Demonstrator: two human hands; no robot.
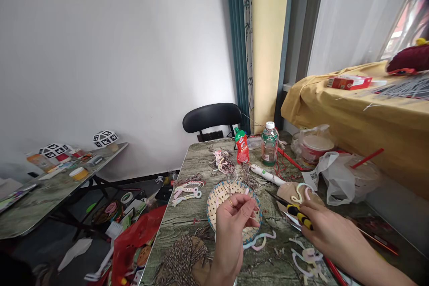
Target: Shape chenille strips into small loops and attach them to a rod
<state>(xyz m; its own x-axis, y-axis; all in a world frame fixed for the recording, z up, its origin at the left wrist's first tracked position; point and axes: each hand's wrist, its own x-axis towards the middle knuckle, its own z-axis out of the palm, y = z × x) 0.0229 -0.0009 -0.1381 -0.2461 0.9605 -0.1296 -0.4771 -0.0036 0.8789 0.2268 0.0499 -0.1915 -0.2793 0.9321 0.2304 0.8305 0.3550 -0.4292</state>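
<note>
Wood-grain tabletop [184,219] stretches toward a pale wall. Variegated yarn [182,252] wound on cardboard lies nearest, toward its left edge. The left hand [235,216] is over a blue-rimmed woven basket [213,201] mid-tabletop, thumb and fingers pressed together; what they pinch is unclear. Rightward, the right hand [323,228] grips a yellow-and-black-handled pointed tool [300,216]. A red pouch [242,148] and capped bottle [269,149] stand near the far edge.

Left hand [236,214] is over woven basket [212,205] on table [197,165], fingers bent; whether anything is pinched is unclear. Right hand [326,228] holds yellow-and-black-handled tool [296,212]. Bottle [269,154] stands beside red pouch [242,148], beyond basket. Brown yarn [182,254] lies nearer.
</note>
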